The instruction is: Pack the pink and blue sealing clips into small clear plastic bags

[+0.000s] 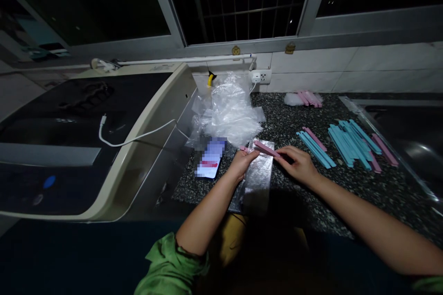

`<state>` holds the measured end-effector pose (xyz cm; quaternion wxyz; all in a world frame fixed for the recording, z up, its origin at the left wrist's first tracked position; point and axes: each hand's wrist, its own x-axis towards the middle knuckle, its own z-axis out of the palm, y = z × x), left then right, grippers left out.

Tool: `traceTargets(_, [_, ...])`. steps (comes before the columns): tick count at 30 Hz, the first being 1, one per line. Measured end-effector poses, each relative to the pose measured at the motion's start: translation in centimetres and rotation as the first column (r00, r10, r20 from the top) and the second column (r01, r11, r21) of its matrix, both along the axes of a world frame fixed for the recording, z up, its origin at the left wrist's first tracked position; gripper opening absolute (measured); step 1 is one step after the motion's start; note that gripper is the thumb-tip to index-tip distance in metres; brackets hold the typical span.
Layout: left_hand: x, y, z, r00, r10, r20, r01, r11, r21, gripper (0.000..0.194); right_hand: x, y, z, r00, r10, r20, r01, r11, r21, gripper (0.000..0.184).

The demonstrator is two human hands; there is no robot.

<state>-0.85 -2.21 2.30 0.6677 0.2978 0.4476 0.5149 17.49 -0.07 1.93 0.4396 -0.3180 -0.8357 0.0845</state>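
Note:
Between my two hands a pink strip (266, 149) is held at a slant, its right end pinched in the fingers of my right hand (298, 164). My left hand (244, 162) is closed near the strip's left part; a bit of pink also shows at its fingertips. Below them a clear plastic bag (259, 179) lies flat on the counter, partly under my left hand. To the right of my right hand lie several blue strips (349, 143) with some pink strips (385, 150) among and beside them. A smaller group of blue strips (316, 150) lies closer.
A phone (210, 159) lies left of my left hand, with a heap of clear plastic bags (233, 110) behind it. A washing machine (148, 147) with a white cable (138, 138) stands left. Bagged pink strips (309, 98) lie by the wall; a sink (411, 147) is right.

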Motion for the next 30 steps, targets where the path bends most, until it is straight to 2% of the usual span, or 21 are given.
traceTargets(13, [0.05,-0.30,0.58,0.999,-0.041,-0.012,0.041,0.999,-0.013,0.041,0.08,0.28,-0.34,1.000,-0.002,0.030,0.003,1.000,-0.029,0.013])
traceTargets(24, [-0.11,-0.43,0.44,0.994,-0.107,-0.018,0.108,0.992,0.066,0.042,0.22,0.37,-0.47,0.998,-0.020,0.061,0.020,1.000,-0.001,0.013])
traceTargets(27, [-0.15,-0.36,0.32,0.994,-0.068,-0.080,0.077,0.991,0.109,0.041,0.23,0.38,-0.50,0.997,-0.026,0.078,0.025,1.000,0.010,0.013])
traceTargets(30, [-0.13,-0.30,0.40,0.984,0.037,-0.175,-0.005,0.984,0.179,0.038,0.23,0.38,-0.51,0.995,-0.038,0.093,0.036,0.999,0.028,0.013])
